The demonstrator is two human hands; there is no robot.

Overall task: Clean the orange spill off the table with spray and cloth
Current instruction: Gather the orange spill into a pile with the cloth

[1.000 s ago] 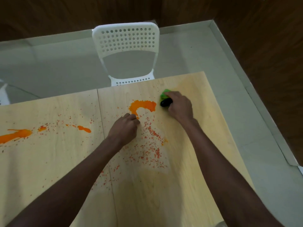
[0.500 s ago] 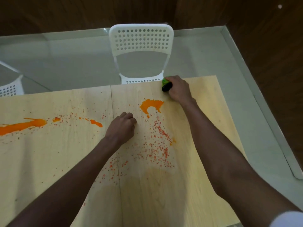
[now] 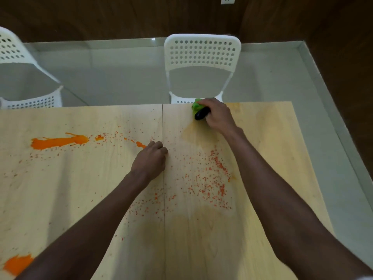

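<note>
Two white chairs here, one straight across [image 3: 202,51] and one off to the left [image 3: 12,47]. Orange spill: I count two big puddles, a long streak [image 3: 58,141] and a blob at the near left corner [image 3: 17,263], plus loads of tiny specks [image 3: 214,178] over the wooden surface [image 3: 272,138]. Right hand [image 3: 217,116] has its fingers wrapped tight round one green cloth [image 3: 196,106] at the far edge, with something black poking out beside it. Left hand [image 3: 150,159] is balled up, knuckles resting on the surface, holding nothing.
</note>
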